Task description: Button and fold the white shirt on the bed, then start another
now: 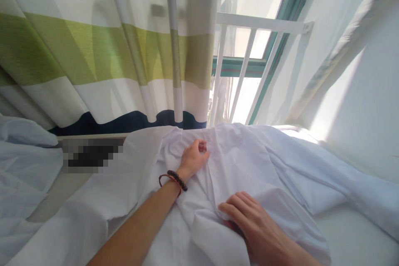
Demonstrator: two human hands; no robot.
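A white long-sleeved shirt (237, 166) lies spread out in front of me, its front placket running down the middle and its lower part rumpled into folds. My left hand (195, 158), with a dark bead bracelet (177, 179) and a thin reddish band on the wrist, is at the upper end of the placket. Its fingers are curled in, with the thumb close to the fabric edge. Lower down and to the right, my right hand (249, 220) is closed over the edge of the shirt front. The thumb of that hand is partly hidden.
More white cloth (21, 174) lies at the left, beside a pixelated dark patch (93, 153). A white and green curtain (102, 54) hangs behind. White railing bars (246, 70) stand before the window at the back right, next to a white wall (368, 104).
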